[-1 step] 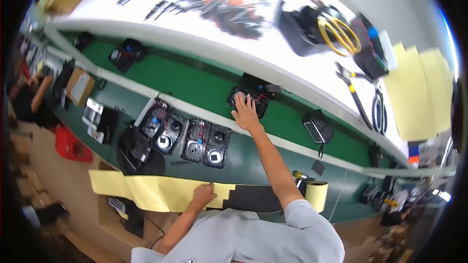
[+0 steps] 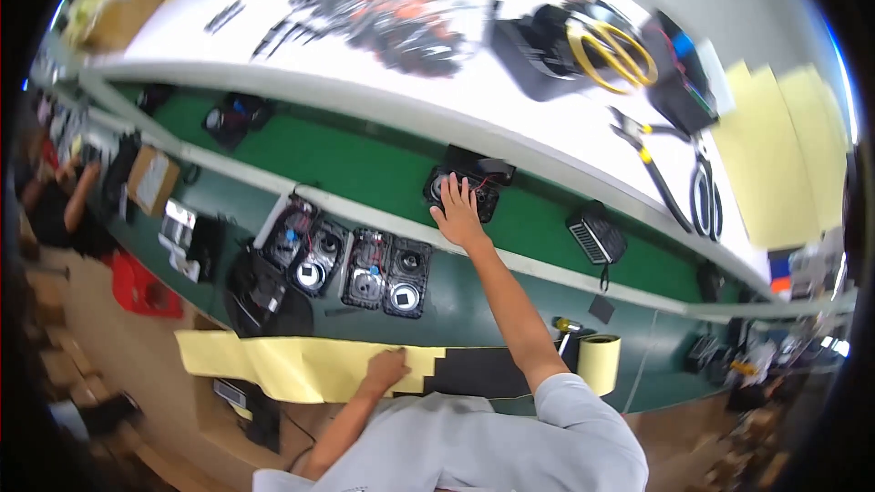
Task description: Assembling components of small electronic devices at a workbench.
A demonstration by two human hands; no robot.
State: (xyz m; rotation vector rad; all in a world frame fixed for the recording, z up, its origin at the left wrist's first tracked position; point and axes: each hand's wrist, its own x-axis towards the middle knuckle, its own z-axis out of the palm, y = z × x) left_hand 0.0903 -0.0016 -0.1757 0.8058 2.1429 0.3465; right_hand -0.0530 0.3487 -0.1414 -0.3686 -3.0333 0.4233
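Note:
My right hand (image 2: 458,212) reaches onto the green shelf, fingers spread and stretched over an opened black speaker housing (image 2: 486,203) with a red wire. Its fingertips lie at the housing's round speaker, partly covering it. My left hand (image 2: 386,369) is curled closed on a long yellow backing strip (image 2: 301,360) close to my body, beside the stepped edge where black sheet (image 2: 474,372) covers the strip. Whatever the left fingers hold, if anything, is hidden. The strip's roll (image 2: 599,366) stands by my right forearm.
Two opened housings with speakers (image 2: 386,271) (image 2: 302,244) lie on the green bench. A black striped device (image 2: 597,235) sits right on the shelf. Above are yellow-handled scissors (image 2: 612,56), pliers (image 2: 658,164) and bagged parts (image 2: 396,14). A screwdriver (image 2: 567,324) lies near the roll. A co-worker (image 2: 64,191) is far left.
The view has shifted slightly. Both hands keep their places, the right over the housing and the left on the yellow strip.

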